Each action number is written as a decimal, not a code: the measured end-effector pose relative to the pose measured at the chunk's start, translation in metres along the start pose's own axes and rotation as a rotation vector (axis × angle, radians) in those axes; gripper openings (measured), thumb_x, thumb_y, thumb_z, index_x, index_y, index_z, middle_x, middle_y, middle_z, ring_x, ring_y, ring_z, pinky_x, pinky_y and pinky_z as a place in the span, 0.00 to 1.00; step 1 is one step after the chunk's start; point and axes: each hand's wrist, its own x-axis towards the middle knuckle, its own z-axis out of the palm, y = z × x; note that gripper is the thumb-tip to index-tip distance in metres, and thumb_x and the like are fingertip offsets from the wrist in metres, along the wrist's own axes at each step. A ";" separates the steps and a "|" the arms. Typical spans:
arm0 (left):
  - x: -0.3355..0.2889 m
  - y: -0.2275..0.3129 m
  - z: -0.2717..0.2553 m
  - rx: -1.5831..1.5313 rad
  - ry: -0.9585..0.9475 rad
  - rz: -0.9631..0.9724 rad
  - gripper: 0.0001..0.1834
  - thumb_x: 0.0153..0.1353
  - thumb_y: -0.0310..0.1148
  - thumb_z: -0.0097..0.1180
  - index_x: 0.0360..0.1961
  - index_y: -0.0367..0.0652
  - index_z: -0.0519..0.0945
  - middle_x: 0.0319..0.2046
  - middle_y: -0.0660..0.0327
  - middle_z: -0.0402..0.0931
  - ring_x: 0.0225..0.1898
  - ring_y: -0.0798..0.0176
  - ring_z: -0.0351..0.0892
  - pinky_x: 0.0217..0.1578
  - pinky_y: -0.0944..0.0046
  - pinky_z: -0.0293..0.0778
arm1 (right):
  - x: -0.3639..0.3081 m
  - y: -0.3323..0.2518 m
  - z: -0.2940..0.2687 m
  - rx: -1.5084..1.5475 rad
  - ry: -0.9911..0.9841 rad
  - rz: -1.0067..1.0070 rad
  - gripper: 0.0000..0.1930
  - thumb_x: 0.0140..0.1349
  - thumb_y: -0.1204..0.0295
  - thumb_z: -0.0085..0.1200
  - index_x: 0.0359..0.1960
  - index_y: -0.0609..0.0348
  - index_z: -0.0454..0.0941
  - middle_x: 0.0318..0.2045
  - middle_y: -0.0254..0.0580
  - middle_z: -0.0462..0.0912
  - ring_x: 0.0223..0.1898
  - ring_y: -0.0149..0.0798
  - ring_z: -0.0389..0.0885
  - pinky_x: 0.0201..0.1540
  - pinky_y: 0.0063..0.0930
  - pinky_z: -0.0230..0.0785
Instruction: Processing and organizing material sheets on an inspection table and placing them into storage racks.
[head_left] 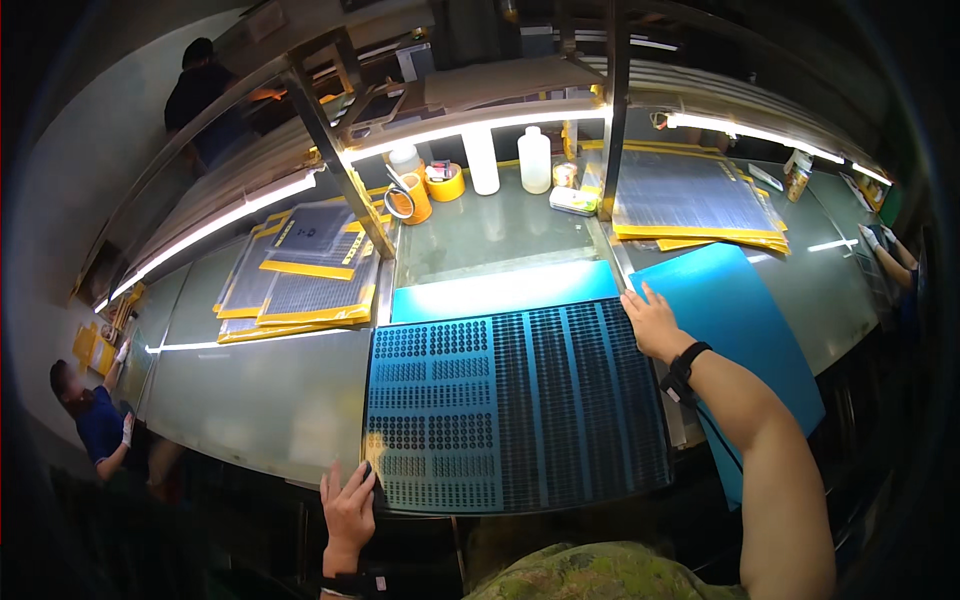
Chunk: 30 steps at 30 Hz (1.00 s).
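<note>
1. Left hand (350, 508) and right hand (655, 322) are at the edges of the patterned sheet (520, 400), which lies on the worktable (270, 390) just left of the plain blue sheet (755, 330), my landmark.
2. By its look, I judge the patterned sheet light, thin and somewhat springy, smooth enough to slip and easily scratched or creased. I'd take hold by opposite edges or corners, off the dark rows.
3. On the left, my fingers are half bent and parted at the near left corner, well left of the plain blue sheet; they touch the edge, but I cannot tell whether they pinch it.
4. On the right, my fingers are loosely spread at the far right corner, beside the plain blue sheet's left edge, with no clenched grip.
</note>
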 end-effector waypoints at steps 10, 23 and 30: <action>0.199 -0.031 0.059 0.076 0.026 0.041 0.30 0.59 0.48 0.50 0.58 0.42 0.66 0.62 0.59 0.59 0.66 0.49 0.49 0.59 0.42 0.52 | -0.011 -0.005 0.007 0.005 0.273 -0.097 0.25 0.53 0.77 0.43 0.56 0.64 0.64 0.56 0.47 0.66 0.60 0.51 0.60 0.59 0.44 0.55; 0.244 -0.020 0.051 0.149 -0.269 -0.260 0.40 0.59 0.61 0.40 0.65 0.45 0.55 0.67 0.63 0.48 0.69 0.53 0.38 0.62 0.37 0.42 | -0.006 -0.013 0.011 0.017 0.114 0.148 0.27 0.57 0.75 0.37 0.61 0.63 0.57 0.63 0.45 0.57 0.65 0.54 0.52 0.63 0.51 0.48; 0.248 -0.015 0.063 0.167 -0.346 -0.264 0.41 0.62 0.60 0.34 0.67 0.42 0.47 0.69 0.61 0.41 0.70 0.54 0.31 0.63 0.37 0.39 | -0.086 -0.022 0.007 0.083 0.163 0.002 0.29 0.53 0.76 0.40 0.60 0.70 0.56 0.63 0.55 0.56 0.65 0.55 0.53 0.63 0.50 0.49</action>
